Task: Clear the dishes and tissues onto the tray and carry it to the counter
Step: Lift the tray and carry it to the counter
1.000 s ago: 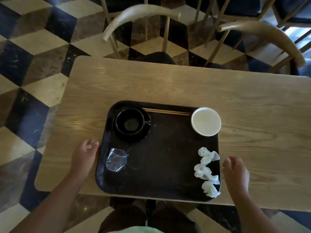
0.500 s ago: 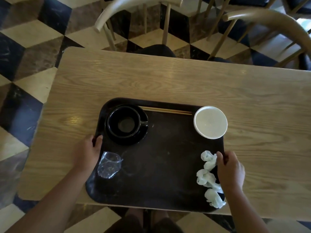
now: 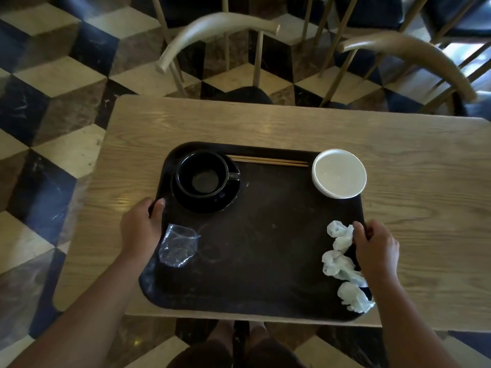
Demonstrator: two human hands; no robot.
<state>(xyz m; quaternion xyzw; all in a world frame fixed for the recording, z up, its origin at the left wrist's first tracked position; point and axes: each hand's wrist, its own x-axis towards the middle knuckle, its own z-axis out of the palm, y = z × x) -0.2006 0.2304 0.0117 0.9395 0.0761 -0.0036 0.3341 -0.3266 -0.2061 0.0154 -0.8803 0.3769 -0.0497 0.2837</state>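
- The left hand (image 3: 140,229) wraps the tray (image 3: 255,261) rim, so its fingers below the rim are hidden.
- The right hand (image 3: 376,252) covers the tray's right rim and part of the tissues (image 3: 341,264).
- The table (image 3: 411,160) runs off the right edge.
- The chairs (image 3: 212,30) are cut off at the top.

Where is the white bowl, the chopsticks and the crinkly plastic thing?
white bowl (image 3: 339,173), head view, middle of its inside.
chopsticks (image 3: 268,161), head view, midway along the sticks.
clear plastic wrapper (image 3: 177,246), head view, its crumpled middle.

- My left hand (image 3: 140,229) grips the tray's (image 3: 265,248) left edge, my right hand (image 3: 377,251) the right edge.
- Cup (image 3: 202,172), chopsticks (image 3: 268,161), bowl (image 3: 340,173), tissues (image 3: 341,258) lie on it.
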